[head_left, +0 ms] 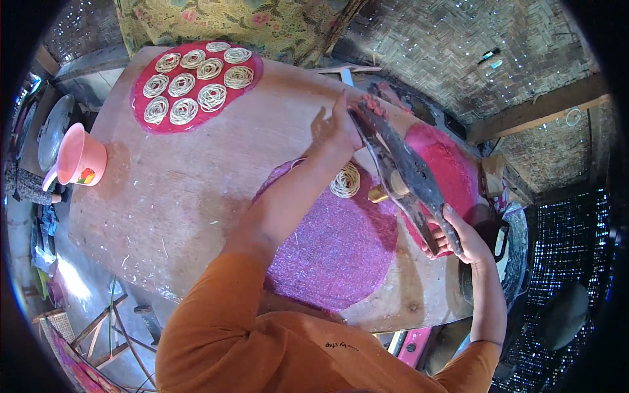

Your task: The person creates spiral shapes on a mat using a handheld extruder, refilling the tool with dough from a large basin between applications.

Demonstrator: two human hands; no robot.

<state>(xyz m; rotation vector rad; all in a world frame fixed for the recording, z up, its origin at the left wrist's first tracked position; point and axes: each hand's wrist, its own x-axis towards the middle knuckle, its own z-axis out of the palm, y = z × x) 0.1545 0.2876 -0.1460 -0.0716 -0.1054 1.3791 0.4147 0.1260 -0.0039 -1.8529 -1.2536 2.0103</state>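
Both my hands hold a long, dark wooden hand press (413,170) with two arms, slanting above the table's right half. At its far end is my left hand (344,128), closed against the wood, its fingers partly hidden. My right hand (464,241) wraps round the near ends of both arms, thumb on one side and fingertips on the other. A brass-coloured cylinder (378,193) pokes out from between the arms. Just left of it, a coiled nest of pale strands (345,181) lies on a round purple mat (334,252), which my left forearm partly covers.
Several similar strand nests (181,84) sit on a red mat (141,108) at the table's (177,196) far left. A pink dipper (82,157) stands by the left edge. Another red mat (452,164) lies under the press at right, near a woven wall (452,52).
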